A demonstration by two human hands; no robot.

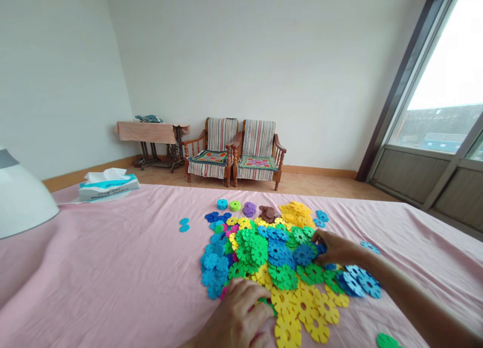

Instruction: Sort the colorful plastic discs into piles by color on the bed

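Observation:
A spread pile of plastic snowflake discs with notched rims covers the table's middle, with green discs [259, 250], blue discs [277, 251], light blue discs [215, 262] and yellow discs [302, 305]. At the pile's right side, my right hand [332, 248] has its thumb and fingers closed around a blue snowflake disc [321, 249], partly covered by the fingers. My left hand [245, 310] rests over the near left edge of the pile, fingers bent and apart, close to a green disc [268, 303]. What lies under its palm is hidden.
Small stacks stand along the far side: blue [222, 204], lime [235, 205], purple [249, 209] and brown [267, 213]. A tissue box [109, 187] and a white rounded object [22, 202] are on the left of the pink cloth [132, 267]. Two wooden chairs [279, 156] stand beyond.

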